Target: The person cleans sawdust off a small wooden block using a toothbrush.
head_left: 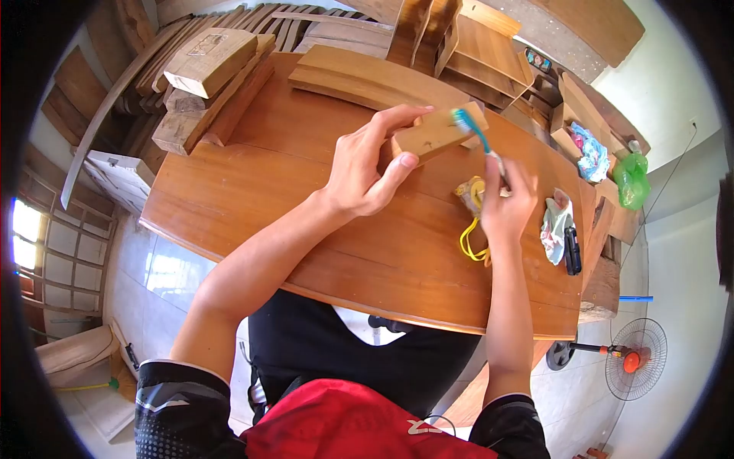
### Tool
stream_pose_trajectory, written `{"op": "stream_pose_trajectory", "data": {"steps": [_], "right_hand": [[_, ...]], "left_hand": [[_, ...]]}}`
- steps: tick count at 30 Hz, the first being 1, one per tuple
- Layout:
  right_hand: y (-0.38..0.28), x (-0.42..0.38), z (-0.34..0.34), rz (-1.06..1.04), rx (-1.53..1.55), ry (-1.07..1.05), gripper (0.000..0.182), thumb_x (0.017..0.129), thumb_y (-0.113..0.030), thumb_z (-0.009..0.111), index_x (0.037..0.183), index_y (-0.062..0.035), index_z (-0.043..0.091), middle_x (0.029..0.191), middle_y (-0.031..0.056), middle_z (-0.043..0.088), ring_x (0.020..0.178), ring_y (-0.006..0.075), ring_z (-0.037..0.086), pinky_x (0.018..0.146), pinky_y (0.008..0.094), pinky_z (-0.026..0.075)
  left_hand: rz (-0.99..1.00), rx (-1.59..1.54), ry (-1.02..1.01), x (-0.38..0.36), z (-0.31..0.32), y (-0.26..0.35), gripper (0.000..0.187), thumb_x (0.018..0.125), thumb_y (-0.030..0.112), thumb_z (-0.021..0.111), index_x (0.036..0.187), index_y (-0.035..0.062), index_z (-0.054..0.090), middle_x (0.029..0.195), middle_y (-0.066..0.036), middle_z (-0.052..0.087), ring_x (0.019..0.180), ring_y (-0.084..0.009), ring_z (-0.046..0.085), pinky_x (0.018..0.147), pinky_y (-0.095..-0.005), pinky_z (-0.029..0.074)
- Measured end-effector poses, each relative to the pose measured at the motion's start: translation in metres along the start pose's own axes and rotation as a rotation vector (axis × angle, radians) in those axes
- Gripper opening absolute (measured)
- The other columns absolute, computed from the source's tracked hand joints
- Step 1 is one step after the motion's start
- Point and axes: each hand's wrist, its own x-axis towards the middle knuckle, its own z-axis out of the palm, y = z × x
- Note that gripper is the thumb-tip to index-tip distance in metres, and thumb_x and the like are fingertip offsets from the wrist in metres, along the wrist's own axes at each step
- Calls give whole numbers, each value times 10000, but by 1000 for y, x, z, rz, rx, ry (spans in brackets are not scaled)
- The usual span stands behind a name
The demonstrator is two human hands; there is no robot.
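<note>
My left hand (367,164) is closed around one end of a small wooden block (432,138), holding it tilted above the table. A teal and white toothbrush (475,130) is gripped in my right hand (508,203), its bristles at the right end of the block's upper face. Motion smears the brush head, so whether it touches the wood is hard to tell. Under my right wrist lie a yellow strap (472,241) and a small yellow roll in clear plastic (470,191). My left thumb and fingers cover the block's near end.
A long curved wooden beam (367,80) lies along the far table edge (267,145). Thick timber pieces (214,61) are stacked at back left. A crumpled plastic packet (556,222) and a black tool (572,251) lie at right; a fan (634,359) stands beyond.
</note>
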Motion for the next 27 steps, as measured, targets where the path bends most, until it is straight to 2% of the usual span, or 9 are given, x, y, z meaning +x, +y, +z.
{"op": "stream_pose_trajectory", "data": {"steps": [2, 8, 10, 13, 15, 17, 20, 23, 27], "right_hand": [[20, 1, -3, 112, -58, 3, 165, 916, -198, 808, 839, -85, 714, 715, 43, 622, 656, 247, 572, 723, 365, 373], [-31, -7, 6, -227, 124, -49, 145, 926, -187, 799, 845, -94, 725, 705, 47, 616, 655, 224, 569, 726, 370, 375], [-14, -4, 4, -140, 42, -12, 163, 934, -187, 791, 836, -84, 711, 686, 54, 593, 637, 227, 556, 723, 374, 374], [15, 1, -3, 44, -56, 25, 209, 959, -183, 764, 813, -62, 678, 649, 61, 551, 592, 230, 517, 710, 381, 365], [14, -3, -2, 111, -21, -27, 280, 971, -188, 745, 766, -52, 612, 642, 62, 512, 579, 237, 465, 697, 387, 350], [-12, -7, -2, -78, 13, -77, 293, 958, -204, 750, 757, -58, 596, 660, 66, 494, 614, 253, 459, 704, 397, 357], [-24, -9, 5, -241, 107, -66, 298, 946, -216, 755, 752, -65, 587, 673, 72, 482, 653, 272, 460, 716, 405, 369], [3, -6, -4, -6, -96, -44, 129, 996, -188, 720, 947, -78, 767, 752, 63, 645, 689, 233, 521, 710, 388, 423], [9, -5, -1, 85, 27, -38, 131, 1011, -140, 693, 955, -29, 736, 760, 99, 630, 701, 234, 551, 745, 391, 415]], "left_hand": [[-5, -27, 28, 3, -1, 3, 478, 999, 247, 632, 1400, -1, 550, 1317, -196, 705, 1099, -379, 724, 926, -414, 581], [18, -75, 30, 2, 4, 6, 475, 991, 243, 641, 1395, -1, 588, 1246, -205, 716, 1062, -369, 733, 906, -403, 581], [47, -93, 67, 2, 8, 2, 478, 981, 244, 648, 1390, 4, 597, 1222, -209, 718, 1040, -366, 736, 884, -401, 583], [-67, -17, -112, -2, -4, 7, 541, 1038, 293, 541, 1423, -83, 490, 1387, -263, 662, 1205, -366, 683, 1063, -438, 517], [-136, -10, -75, -1, -6, 15, 548, 983, 310, 600, 1418, -23, 575, 1251, -209, 728, 873, -259, 727, 823, -382, 578], [-183, -2, -120, -1, -8, 17, 558, 984, 352, 627, 1416, -1, 598, 1166, -176, 744, 758, -231, 704, 734, -360, 566], [-50, -10, -38, -3, 0, 3, 602, 987, 416, 656, 1412, -6, 597, 1148, -190, 740, 846, -300, 737, 803, -392, 587], [14, -4, -14, 0, 0, 3, 573, 992, 380, 640, 1388, -29, 582, 1240, -230, 715, 974, -371, 733, 868, -431, 590], [-57, 10, -93, -2, -2, 6, 547, 1003, 366, 624, 1370, -37, 574, 1337, -230, 692, 992, -380, 725, 875, -426, 590]]}}
